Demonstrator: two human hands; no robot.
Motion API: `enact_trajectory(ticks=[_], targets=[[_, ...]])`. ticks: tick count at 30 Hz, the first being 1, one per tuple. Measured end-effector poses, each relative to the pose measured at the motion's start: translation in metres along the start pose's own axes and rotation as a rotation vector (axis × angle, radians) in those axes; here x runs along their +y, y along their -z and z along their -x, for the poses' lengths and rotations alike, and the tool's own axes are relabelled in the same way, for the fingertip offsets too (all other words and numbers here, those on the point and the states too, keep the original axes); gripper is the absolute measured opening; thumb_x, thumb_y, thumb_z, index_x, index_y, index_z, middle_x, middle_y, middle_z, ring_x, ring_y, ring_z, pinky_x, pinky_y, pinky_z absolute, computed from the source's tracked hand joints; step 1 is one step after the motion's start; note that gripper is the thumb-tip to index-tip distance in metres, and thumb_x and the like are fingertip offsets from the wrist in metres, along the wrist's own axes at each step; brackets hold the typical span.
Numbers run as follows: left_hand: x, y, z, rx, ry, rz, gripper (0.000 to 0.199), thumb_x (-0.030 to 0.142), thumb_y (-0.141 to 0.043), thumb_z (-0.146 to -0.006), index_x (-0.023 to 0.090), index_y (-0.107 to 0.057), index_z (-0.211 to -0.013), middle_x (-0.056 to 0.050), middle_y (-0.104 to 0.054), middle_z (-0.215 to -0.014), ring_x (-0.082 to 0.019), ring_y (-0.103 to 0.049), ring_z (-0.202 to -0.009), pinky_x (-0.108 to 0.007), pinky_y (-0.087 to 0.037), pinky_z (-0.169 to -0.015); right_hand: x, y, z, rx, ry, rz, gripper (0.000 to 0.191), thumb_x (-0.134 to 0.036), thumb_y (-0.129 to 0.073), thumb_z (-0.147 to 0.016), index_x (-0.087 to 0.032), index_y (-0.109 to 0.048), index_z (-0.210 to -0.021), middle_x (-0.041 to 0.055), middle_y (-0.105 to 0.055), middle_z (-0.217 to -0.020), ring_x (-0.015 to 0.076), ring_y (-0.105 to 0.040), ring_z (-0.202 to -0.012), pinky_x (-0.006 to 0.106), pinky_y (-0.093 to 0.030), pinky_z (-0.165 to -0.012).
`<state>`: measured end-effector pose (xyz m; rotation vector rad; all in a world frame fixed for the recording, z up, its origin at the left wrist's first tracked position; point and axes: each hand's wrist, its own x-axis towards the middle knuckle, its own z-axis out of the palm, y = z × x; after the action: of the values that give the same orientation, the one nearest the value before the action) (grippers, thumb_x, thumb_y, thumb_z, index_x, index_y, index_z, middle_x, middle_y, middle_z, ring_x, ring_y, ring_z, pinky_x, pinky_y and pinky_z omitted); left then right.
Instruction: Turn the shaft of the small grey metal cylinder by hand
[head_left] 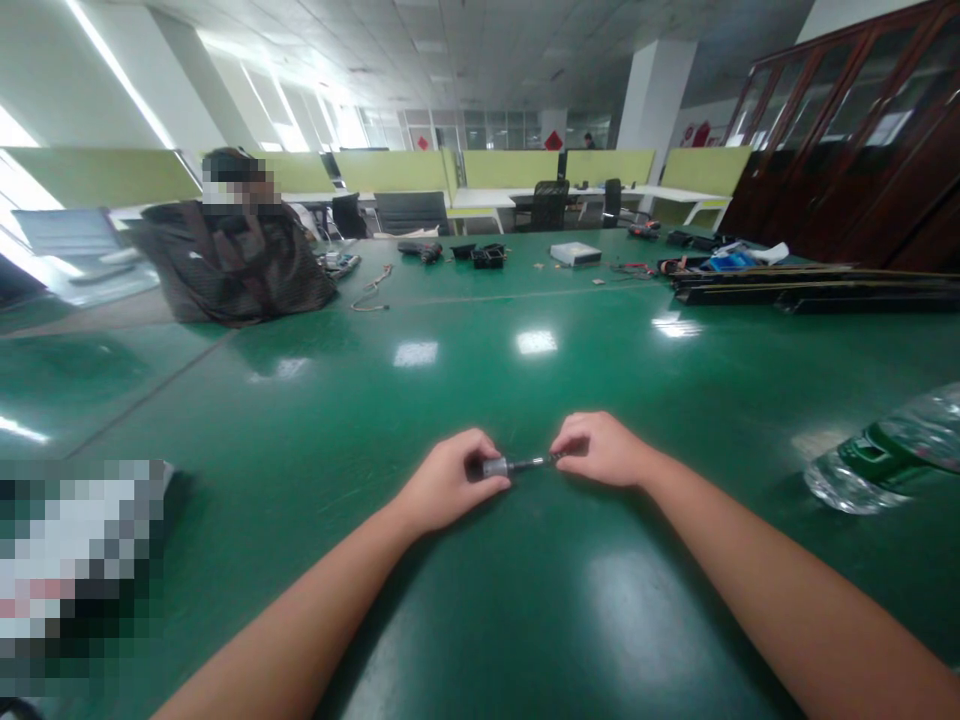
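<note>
Just above the green table (480, 600), my left hand (450, 480) is closed around the grey handle of a small screwdriver-like tool (496, 467). Its thin metal shaft points right, towards my right hand (600, 449). The fingers of my right hand are pinched at the tip of the shaft. Whether they grip the tip itself or a small dark piece at its end is too small to tell.
A clear bottle (885, 455) lies at the right, and a blurred pale box (82, 550) sits at the left. Further back are a dark bag (240, 265), black parts (487, 256), a white box (575, 254) and long dark strips (825, 288). A person sits behind the bag.
</note>
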<state>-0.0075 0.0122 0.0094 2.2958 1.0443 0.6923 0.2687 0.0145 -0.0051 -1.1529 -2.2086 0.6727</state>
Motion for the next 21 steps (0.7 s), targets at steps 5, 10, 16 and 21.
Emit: enact_trajectory(ticks=[5, 10, 16, 21], targets=[[-0.002, -0.001, -0.001, -0.001, -0.011, 0.001, 0.022, 0.033, -0.073, -0.079, 0.019, -0.058, -0.087, -0.002, -0.064, -0.089, -0.018, -0.06, -0.08, -0.03, -0.047, -0.073, -0.013, -0.012, -0.007, -0.005, 0.02, -0.033, 0.012, -0.021, -0.074, -0.077, -0.02, -0.077, -0.089, 0.0035, -0.071, -0.084, 0.0151, -0.062, -0.077, 0.027, -0.047, -0.071], [-0.003, -0.004, -0.001, -0.007, -0.057, -0.015, 0.02, 0.027, -0.073, -0.078, 0.019, -0.057, -0.086, -0.002, -0.061, -0.089, -0.017, -0.058, -0.081, -0.029, -0.046, -0.073, -0.03, -0.037, -0.016, 0.029, 0.137, 0.054, 0.012, -0.022, -0.073, -0.08, -0.02, -0.076, -0.091, 0.0041, -0.072, -0.086, 0.0173, -0.061, -0.084, 0.029, -0.045, -0.076], [0.001, -0.003, -0.001, -0.008, -0.06, -0.034, 0.017, 0.032, -0.068, -0.084, 0.019, -0.06, -0.091, -0.003, -0.062, -0.089, -0.017, -0.058, -0.08, -0.029, -0.046, -0.072, -0.031, -0.042, -0.015, 0.076, 0.098, 0.089, 0.012, -0.024, -0.071, -0.082, -0.021, -0.075, -0.092, 0.0033, -0.072, -0.089, 0.0168, -0.061, -0.086, 0.029, -0.044, -0.078], [0.003, -0.001, -0.001, -0.016, -0.053, -0.023, 0.016, 0.033, -0.064, -0.087, 0.018, -0.062, -0.092, -0.003, -0.063, -0.088, -0.017, -0.059, -0.079, -0.028, -0.046, -0.072, -0.029, -0.04, -0.015, 0.075, 0.109, 0.105, 0.01, -0.025, -0.07, -0.083, -0.021, -0.074, -0.091, 0.0029, -0.072, -0.089, 0.0164, -0.06, -0.085, 0.029, -0.043, -0.077]])
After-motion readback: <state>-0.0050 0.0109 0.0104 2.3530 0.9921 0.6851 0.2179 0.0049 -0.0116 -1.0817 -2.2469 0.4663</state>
